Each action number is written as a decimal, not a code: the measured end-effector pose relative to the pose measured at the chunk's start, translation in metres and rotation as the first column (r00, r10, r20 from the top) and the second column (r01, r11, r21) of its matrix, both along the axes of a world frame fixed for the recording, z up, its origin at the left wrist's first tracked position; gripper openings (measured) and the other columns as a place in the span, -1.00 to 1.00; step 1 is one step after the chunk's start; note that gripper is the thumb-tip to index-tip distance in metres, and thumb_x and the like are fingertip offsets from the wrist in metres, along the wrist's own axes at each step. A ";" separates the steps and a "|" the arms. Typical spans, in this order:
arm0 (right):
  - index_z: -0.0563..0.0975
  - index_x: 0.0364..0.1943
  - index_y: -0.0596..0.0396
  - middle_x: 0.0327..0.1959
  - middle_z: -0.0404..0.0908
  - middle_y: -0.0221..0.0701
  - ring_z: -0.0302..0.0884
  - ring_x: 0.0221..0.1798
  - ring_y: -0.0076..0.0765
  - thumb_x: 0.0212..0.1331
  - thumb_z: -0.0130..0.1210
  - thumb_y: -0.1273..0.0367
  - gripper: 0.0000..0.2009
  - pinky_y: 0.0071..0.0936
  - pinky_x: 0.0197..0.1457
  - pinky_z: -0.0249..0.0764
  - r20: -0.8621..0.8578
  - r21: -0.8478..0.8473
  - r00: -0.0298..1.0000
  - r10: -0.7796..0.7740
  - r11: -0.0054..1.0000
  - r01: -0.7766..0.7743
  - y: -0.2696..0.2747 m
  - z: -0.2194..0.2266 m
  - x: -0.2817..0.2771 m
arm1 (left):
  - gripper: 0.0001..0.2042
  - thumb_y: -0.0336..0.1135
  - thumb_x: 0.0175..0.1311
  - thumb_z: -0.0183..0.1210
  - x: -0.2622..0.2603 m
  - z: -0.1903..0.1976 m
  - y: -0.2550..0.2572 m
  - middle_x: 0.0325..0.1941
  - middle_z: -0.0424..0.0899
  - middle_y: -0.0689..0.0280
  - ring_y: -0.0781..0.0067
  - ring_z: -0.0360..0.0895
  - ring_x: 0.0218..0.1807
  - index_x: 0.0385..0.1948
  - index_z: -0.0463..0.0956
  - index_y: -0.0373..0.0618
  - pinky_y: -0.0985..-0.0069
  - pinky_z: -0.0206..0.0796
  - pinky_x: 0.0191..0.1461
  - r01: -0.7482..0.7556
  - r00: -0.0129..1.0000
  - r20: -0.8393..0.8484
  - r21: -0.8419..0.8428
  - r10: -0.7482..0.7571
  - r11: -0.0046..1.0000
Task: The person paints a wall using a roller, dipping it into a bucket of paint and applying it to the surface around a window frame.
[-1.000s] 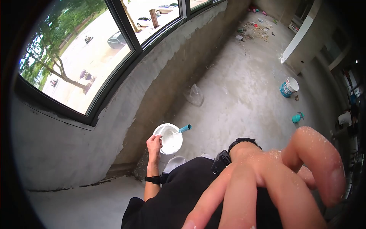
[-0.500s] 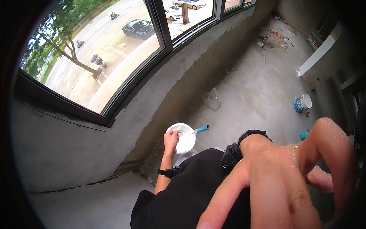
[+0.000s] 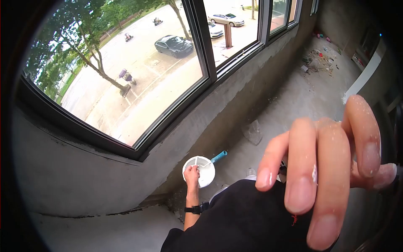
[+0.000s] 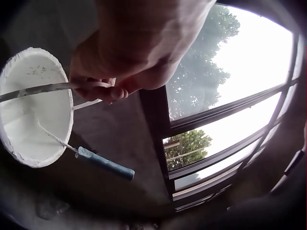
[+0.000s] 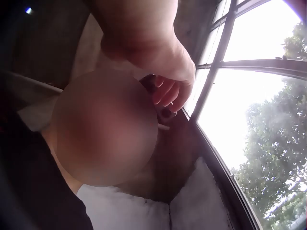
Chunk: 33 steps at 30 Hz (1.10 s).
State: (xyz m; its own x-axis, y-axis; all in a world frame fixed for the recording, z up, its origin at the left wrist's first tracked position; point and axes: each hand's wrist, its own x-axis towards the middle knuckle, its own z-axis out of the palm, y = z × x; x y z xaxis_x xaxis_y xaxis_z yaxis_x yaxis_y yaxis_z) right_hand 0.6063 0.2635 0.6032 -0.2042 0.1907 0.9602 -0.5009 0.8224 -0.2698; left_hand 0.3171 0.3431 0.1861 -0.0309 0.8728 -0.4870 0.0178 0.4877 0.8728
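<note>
Low beside the wall, my left hand [image 3: 192,174] grips the pale handle [image 4: 48,87] of a white bucket [image 4: 52,72], fingers curled round the strip. White coating covers the bucket's inside and rim. Out over its edge leans a tool with a thin metal rod and a blue tubular handle [image 4: 106,164]; its lower end is hidden in the bucket. Close to the head camera, my right hand [image 3: 329,166] hangs with loosely bent fingers and nothing in them. White specks dot its skin. The right wrist view shows that hand [image 5: 160,67] raised beside the head.
A dark-framed window [image 3: 212,75] runs along the left wall, above rough grey plaster [image 3: 105,168]. A clear plastic bag [image 3: 253,132] lies on the concrete floor by the wall. Farther off is a heap of rubble and scraps [image 3: 321,63].
The head view has turned, bringing more of the window in. My right hand has risen in view, its fingers now pointing down before the camera. My left hand still holds the bucket's handle.
</note>
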 end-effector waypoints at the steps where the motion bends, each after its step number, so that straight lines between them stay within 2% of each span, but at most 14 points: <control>1: 0.07 0.30 -0.08 0.20 0.29 -0.61 0.09 0.29 -0.12 0.26 -0.22 -0.16 -0.34 0.31 0.23 0.00 -0.024 -0.030 0.992 -0.127 0.992 0.126 0.007 0.001 0.013 | -0.90 -0.45 0.18 0.10 0.000 0.006 -0.001 -0.71 0.36 0.45 0.70 0.23 -0.72 -0.53 0.46 -0.19 0.68 0.01 -0.69 -0.012 1.000 -0.006 -0.026 0.012 1.000; 3: 0.07 0.30 -0.08 0.20 0.29 -0.61 0.09 0.29 -0.12 0.26 -0.22 -0.16 -0.34 0.30 0.23 0.01 -0.087 -0.078 0.904 -0.419 0.907 0.413 0.023 0.011 0.039 | -0.90 -0.47 0.16 0.10 -0.004 0.017 -0.004 -0.71 0.36 0.46 0.70 0.24 -0.72 -0.56 0.45 -0.19 0.68 0.01 -0.70 -0.038 0.999 -0.021 -0.048 0.037 0.998; 5: 0.08 0.30 -0.08 0.19 0.29 -0.60 0.09 0.28 -0.12 0.26 -0.21 -0.16 -0.34 0.29 0.22 0.01 -0.173 -0.078 0.752 -0.636 0.770 0.633 0.036 0.036 0.076 | -0.90 -0.47 0.16 0.10 -0.005 0.023 -0.006 -0.71 0.36 0.46 0.70 0.24 -0.72 -0.56 0.45 -0.19 0.68 0.00 -0.70 -0.066 0.998 -0.007 -0.068 0.065 0.995; 8: 0.08 0.29 -0.08 0.19 0.29 -0.60 0.10 0.27 -0.13 0.26 -0.21 -0.16 -0.34 0.29 0.22 0.02 -0.289 -0.049 0.588 -0.756 0.625 0.779 0.047 0.074 0.127 | -0.91 -0.49 0.15 0.11 -0.008 0.025 -0.012 -0.71 0.36 0.45 0.70 0.23 -0.73 -0.55 0.44 -0.20 0.68 0.00 -0.70 -0.100 0.995 0.003 -0.068 0.101 0.993; 11: 0.09 0.29 -0.07 0.18 0.29 -0.59 0.10 0.26 -0.13 0.25 -0.21 -0.16 -0.34 0.28 0.22 0.02 -0.360 -0.020 0.529 -0.769 0.573 0.819 0.050 0.098 0.158 | -0.92 -0.49 0.14 0.11 0.000 0.029 -0.013 -0.70 0.36 0.43 0.69 0.23 -0.72 -0.54 0.44 -0.19 0.69 0.01 -0.69 -0.162 0.986 0.029 -0.089 0.165 0.983; 14: 0.10 0.29 -0.07 0.17 0.30 -0.59 0.11 0.25 -0.13 0.25 -0.20 -0.16 -0.34 0.27 0.21 0.03 -0.397 -0.005 0.505 -0.766 0.552 0.834 0.050 0.101 0.175 | -0.95 -0.48 0.15 0.10 0.007 0.031 -0.013 -0.70 0.36 0.44 0.69 0.23 -0.72 -0.48 0.48 -0.22 0.68 0.03 -0.67 -0.164 0.986 0.013 -0.075 0.165 0.984; 15: 0.10 0.28 -0.07 0.17 0.30 -0.58 0.11 0.25 -0.13 0.25 -0.20 -0.16 -0.34 0.27 0.21 0.03 -0.405 -0.006 0.496 -0.768 0.545 0.839 0.050 0.101 0.178 | -0.92 -0.47 0.14 0.10 0.011 0.033 -0.014 -0.70 0.32 0.47 0.70 0.20 -0.72 -0.53 0.43 -0.15 0.71 0.02 -0.67 -0.177 0.983 0.026 -0.065 0.179 0.982; 16: 0.10 0.28 -0.07 0.17 0.30 -0.58 0.11 0.25 -0.13 0.25 -0.20 -0.16 -0.34 0.26 0.21 0.03 -0.417 -0.005 0.490 -0.766 0.541 0.841 0.048 0.101 0.180 | -0.92 -0.47 0.14 0.11 0.015 0.036 -0.014 -0.70 0.32 0.46 0.70 0.21 -0.71 -0.53 0.43 -0.15 0.71 0.03 -0.67 -0.188 0.981 0.041 -0.064 0.191 0.980; 26: 0.12 0.27 -0.05 0.14 0.30 -0.56 0.12 0.22 -0.14 0.24 -0.19 -0.17 -0.34 0.24 0.20 0.05 -0.508 0.056 0.465 -0.725 0.511 0.858 0.029 0.104 0.206 | -0.95 -0.48 0.16 0.10 0.024 0.031 -0.008 -0.68 0.35 0.44 0.68 0.23 -0.70 -0.48 0.46 -0.20 0.70 0.02 -0.66 -0.173 0.984 0.026 -0.032 0.174 0.984; 33: 0.13 0.26 -0.05 0.13 0.31 -0.55 0.13 0.20 -0.15 0.24 -0.18 -0.17 -0.34 0.22 0.19 0.06 -0.526 0.080 0.458 -0.717 0.494 0.865 0.020 0.125 0.217 | -0.93 -0.48 0.15 0.09 0.028 0.033 -0.008 -0.70 0.34 0.45 0.69 0.22 -0.71 -0.52 0.47 -0.21 0.71 0.02 -0.67 -0.150 0.989 0.010 -0.041 0.150 0.988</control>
State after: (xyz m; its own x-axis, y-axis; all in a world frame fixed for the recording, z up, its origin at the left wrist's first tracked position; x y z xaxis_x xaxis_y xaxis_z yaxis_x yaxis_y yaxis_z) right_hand 0.8236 0.2832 0.7281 0.2658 -0.2314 0.9358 0.4276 0.8983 0.1007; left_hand 0.3454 0.3355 0.2192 -0.1530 0.8387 -0.5227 -0.0697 0.5185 0.8522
